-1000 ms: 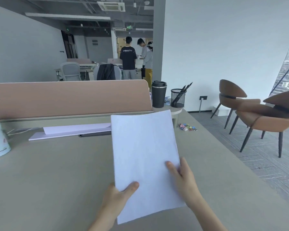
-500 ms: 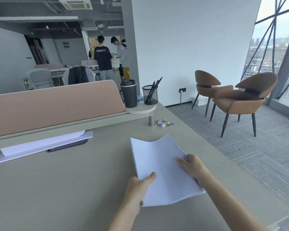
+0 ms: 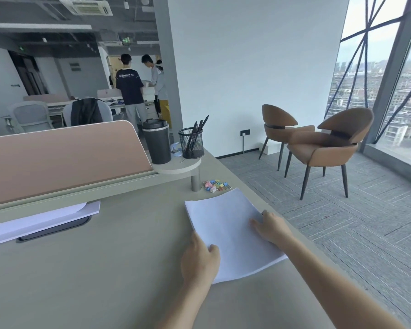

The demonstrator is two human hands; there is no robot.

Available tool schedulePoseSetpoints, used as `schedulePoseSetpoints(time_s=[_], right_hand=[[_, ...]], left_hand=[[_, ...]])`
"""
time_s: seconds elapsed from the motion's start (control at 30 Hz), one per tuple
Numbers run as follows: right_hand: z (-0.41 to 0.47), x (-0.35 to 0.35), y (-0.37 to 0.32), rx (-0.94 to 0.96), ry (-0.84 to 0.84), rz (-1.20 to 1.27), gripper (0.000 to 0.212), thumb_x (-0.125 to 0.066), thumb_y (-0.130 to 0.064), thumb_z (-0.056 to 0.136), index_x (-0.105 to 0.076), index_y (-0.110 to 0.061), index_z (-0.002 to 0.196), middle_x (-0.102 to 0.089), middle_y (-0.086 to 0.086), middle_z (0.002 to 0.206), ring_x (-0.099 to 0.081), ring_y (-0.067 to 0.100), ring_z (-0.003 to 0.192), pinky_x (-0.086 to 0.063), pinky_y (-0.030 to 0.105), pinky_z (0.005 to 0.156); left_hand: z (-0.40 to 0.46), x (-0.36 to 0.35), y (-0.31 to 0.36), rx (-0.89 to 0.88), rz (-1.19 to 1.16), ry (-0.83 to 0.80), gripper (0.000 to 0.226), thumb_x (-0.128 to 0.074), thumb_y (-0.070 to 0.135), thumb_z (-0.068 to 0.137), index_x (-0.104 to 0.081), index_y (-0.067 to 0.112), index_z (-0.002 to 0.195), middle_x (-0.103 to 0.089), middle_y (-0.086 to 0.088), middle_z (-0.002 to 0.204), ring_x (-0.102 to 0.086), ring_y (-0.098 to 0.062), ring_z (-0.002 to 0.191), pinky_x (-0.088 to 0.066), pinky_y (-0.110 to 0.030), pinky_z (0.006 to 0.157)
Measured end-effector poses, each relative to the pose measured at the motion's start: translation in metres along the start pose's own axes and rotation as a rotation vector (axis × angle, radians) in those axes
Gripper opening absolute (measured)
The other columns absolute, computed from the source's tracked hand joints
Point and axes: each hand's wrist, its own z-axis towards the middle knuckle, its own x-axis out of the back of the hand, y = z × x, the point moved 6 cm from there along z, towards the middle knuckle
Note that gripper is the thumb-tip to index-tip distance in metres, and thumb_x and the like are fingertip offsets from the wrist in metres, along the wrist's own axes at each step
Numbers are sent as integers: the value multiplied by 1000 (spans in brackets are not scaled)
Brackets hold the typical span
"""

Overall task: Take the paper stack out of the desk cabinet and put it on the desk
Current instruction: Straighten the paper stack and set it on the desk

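Paper stack (image 3: 226, 224) on desk (image 3: 105, 269); clips (image 3: 216, 185) behind.

We found the desk (image 3: 105, 269) bare along its near and left edges. Toward the far edge, binder clips (image 3: 216, 185) and a shelf post (image 3: 195, 182) stood just beyond the paper stack (image 3: 226, 224); white sheets (image 3: 40, 220) lay far left.

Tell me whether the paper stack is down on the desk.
Mostly down: paper stack lies on desk; near edge curls, both hands touching.
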Motion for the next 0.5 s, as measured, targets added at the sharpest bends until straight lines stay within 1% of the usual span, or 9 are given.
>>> schedulePoseSetpoints(time_s=[0.1,0.17,0.27,0.37,0.5], right_hand=[[12,5,0,8,22,-65,41,-46,-44,94,-55,-9,115,-63,13,123,-58,32,116,-44,37,82],[16,6,-1,23,36,-106,42,-44,-43,95,-55,-9,118,-61,12,126,-57,32,119,-44,37,85],[16,5,-2,30,52,-167,45,-40,-43,96,-55,-9,122,-57,15,130,-57,33,122,-46,41,93],[18,4,-1,56,66,-209,46,-38,-42,95,-57,-8,120,-57,17,128,-59,35,119,-48,43,94],[17,6,-1,64,94,-237,46,-40,-41,95,-59,-7,118,-55,15,125,-55,35,120,-47,43,93]], left_hand=[[9,-8,5,-51,97,53,26,-45,27,89,-50,10,108,-66,-6,101,-63,-31,91,-50,-40,77],[14,-13,8,-93,179,83,26,-44,29,89,-51,9,104,-67,-7,98,-63,-30,89,-49,-39,78],[18,-19,9,-143,329,113,33,-41,33,90,-53,8,108,-68,-6,98,-64,-28,90,-44,-37,75],[20,-24,7,-171,478,162,42,-40,37,90,-59,6,112,-69,-6,100,-64,-25,91,-45,-36,75],[17,-21,6,-134,540,132,44,-37,42,92,-58,11,114,-64,-6,109,-61,-25,98,-43,-35,81]])
